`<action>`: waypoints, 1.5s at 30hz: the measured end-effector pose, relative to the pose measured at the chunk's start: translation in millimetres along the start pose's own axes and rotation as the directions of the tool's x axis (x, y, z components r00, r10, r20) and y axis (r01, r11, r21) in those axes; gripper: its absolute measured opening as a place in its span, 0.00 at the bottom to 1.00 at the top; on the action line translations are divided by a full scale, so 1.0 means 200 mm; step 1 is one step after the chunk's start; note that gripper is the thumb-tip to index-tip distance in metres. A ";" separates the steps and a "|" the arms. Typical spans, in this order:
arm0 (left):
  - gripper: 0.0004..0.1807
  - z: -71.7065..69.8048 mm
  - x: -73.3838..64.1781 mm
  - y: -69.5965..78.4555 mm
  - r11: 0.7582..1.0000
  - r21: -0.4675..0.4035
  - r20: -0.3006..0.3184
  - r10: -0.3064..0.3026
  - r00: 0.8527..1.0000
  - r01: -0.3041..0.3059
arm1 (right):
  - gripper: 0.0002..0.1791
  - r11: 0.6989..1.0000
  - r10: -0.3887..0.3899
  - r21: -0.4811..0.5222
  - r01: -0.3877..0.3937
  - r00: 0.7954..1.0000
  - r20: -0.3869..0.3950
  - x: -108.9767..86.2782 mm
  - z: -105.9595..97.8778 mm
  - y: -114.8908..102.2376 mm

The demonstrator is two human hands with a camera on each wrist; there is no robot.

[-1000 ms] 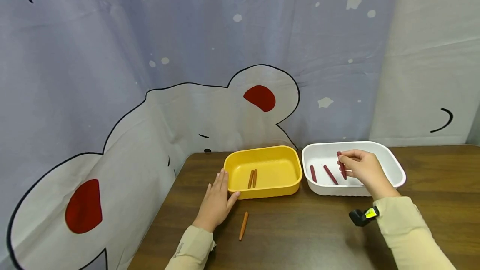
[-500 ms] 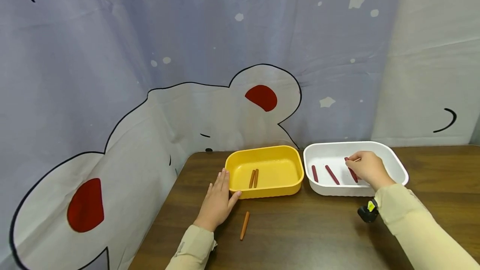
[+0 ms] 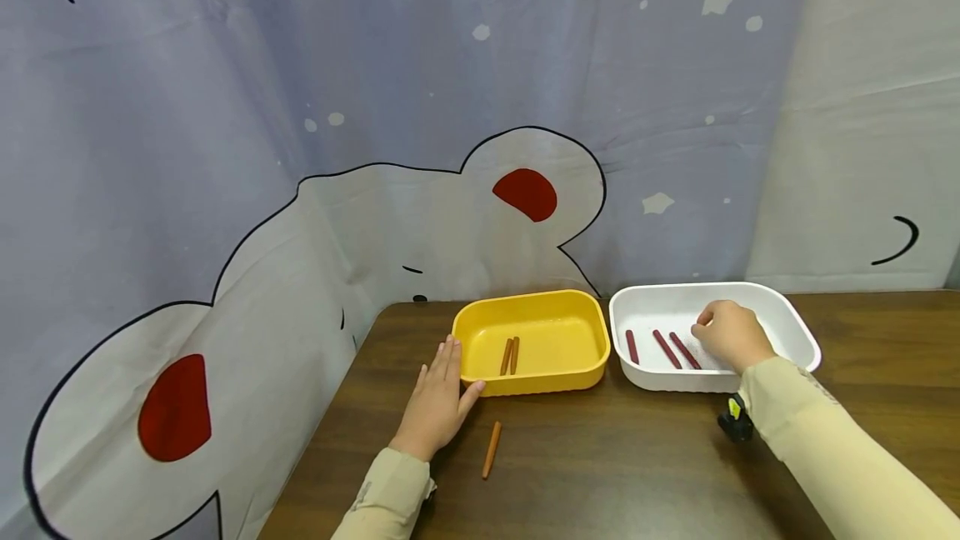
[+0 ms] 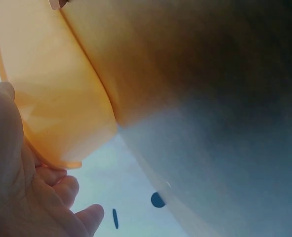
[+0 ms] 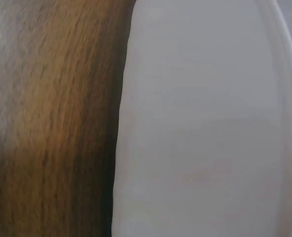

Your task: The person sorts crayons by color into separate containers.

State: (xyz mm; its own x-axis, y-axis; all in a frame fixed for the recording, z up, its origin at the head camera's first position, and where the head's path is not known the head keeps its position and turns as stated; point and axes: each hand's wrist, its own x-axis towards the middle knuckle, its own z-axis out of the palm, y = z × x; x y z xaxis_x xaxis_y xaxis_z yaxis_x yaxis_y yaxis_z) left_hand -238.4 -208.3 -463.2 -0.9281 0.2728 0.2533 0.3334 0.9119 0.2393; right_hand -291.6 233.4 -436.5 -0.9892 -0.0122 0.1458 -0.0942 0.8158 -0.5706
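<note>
In the head view, my left hand point(image 3: 433, 402) lies with straight fingers against the left front corner of a yellow tray point(image 3: 537, 383). Two thin brown sticks point(image 3: 510, 355) lie in that tray. An orange-brown stick point(image 3: 491, 450) rests on the table in front. My right hand point(image 3: 731, 336) reaches into a white tray point(image 3: 678, 382) with bent fingers, their tips partly hidden. Left of it, dark red sticks point(image 3: 666, 349) lie on the tray floor, the nearest being a slanted dark red stick point(image 3: 685, 351) beside the fingertips. Whether the fingers pinch anything is hidden.
The wooden table point(image 3: 600, 457) meets a printed cloth backdrop point(image 3: 375, 223) behind the trays. Both trays stand side by side at its far edge. A black device with a yellow patch point(image 3: 735, 418) is worn on my right wrist.
My right hand lowered a dark red stick into the white tray and let go of it; that stick now lies left of the fingers. My left hand stays against the yellow tray.
</note>
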 end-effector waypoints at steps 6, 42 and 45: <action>0.42 -0.01 0.00 0.00 1.000 0.000 0.003 -0.001 1.000 0.001 | 0.11 1.000 -0.001 0.026 0.002 1.000 -0.002 -0.02 -0.01 -0.03; 0.42 -0.01 -0.01 0.01 1.000 -0.004 0.017 -0.011 1.000 0.011 | 0.05 0.923 -0.084 0.367 0.119 0.990 -0.110 -0.39 0.17 -0.45; 0.41 -0.01 0.00 0.01 1.000 0.006 0.031 -0.019 0.999 0.019 | 0.05 0.888 -0.080 0.452 0.087 0.996 -0.035 -0.40 0.22 -0.48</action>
State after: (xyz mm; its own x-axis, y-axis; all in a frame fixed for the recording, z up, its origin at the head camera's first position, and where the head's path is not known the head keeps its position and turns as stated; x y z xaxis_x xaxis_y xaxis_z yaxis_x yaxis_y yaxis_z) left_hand -236.9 -207.7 -461.5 -0.9388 0.2650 0.2199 0.3151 0.9186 0.2384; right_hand -208.5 130.2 -428.7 -0.9740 -0.0573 0.2193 -0.2206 0.4621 -0.8590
